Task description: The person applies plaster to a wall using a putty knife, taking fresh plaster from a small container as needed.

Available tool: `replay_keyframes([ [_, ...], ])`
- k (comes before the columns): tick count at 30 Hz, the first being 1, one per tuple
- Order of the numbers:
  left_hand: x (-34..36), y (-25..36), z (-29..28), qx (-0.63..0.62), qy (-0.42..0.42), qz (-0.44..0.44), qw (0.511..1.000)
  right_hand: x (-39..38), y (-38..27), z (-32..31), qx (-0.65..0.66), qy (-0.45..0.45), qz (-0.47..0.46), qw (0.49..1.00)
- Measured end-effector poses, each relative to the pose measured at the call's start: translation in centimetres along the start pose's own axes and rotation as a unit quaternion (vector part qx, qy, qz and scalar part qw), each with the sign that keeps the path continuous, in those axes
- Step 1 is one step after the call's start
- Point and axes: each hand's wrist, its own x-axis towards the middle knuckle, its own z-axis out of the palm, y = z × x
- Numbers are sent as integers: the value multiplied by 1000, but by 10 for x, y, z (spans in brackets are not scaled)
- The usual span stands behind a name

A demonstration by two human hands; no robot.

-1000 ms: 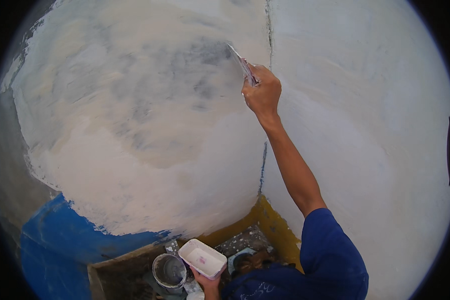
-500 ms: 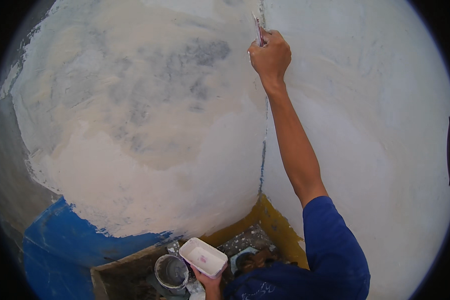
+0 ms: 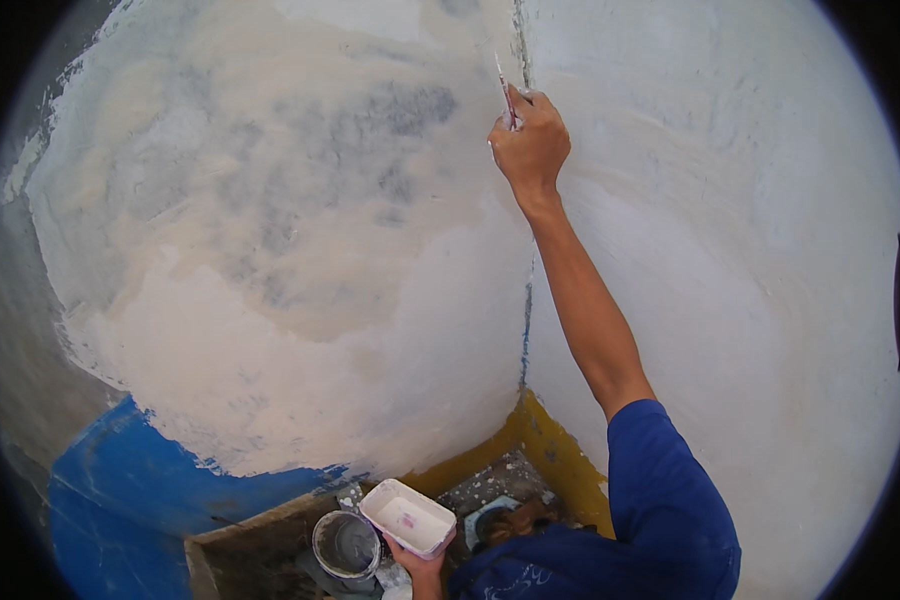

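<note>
High on the wall corner (image 3: 527,320), my right hand (image 3: 532,145) is closed around a slim putty knife (image 3: 506,98) seen nearly edge-on. Its reddish handle and thin pale blade are smeared with white, and the blade points up beside the corner line. White paste marks my thumb and knuckles. Low down, my left hand (image 3: 420,565) grips a white rectangular plastic tub (image 3: 408,517) from beneath. A thin whitish layer and a pinkish patch show inside the tub. Most of the left fingers are hidden under it.
Beside the tub stands a round bucket (image 3: 346,545) with grey contents, within a wood-edged box (image 3: 195,570). Patchy pale plaster (image 3: 320,270) covers the left wall, above blue paint (image 3: 130,500). A yellow band (image 3: 565,460) runs along the corner's base. The right wall (image 3: 730,250) is whitish.
My right hand has moved down and slightly left along the corner with the putty knife. My left hand and the tub stay almost where they were.
</note>
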Motion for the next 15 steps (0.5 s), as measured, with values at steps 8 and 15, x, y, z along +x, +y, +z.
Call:
replay_keyframes([
  [8,-2,-1,12,56,-15,23,998,-50,-14,9,49,3,-57,997],
  [15,-4,-2,13,52,9,39,998,50,2,11,-9,87,-16,996],
])
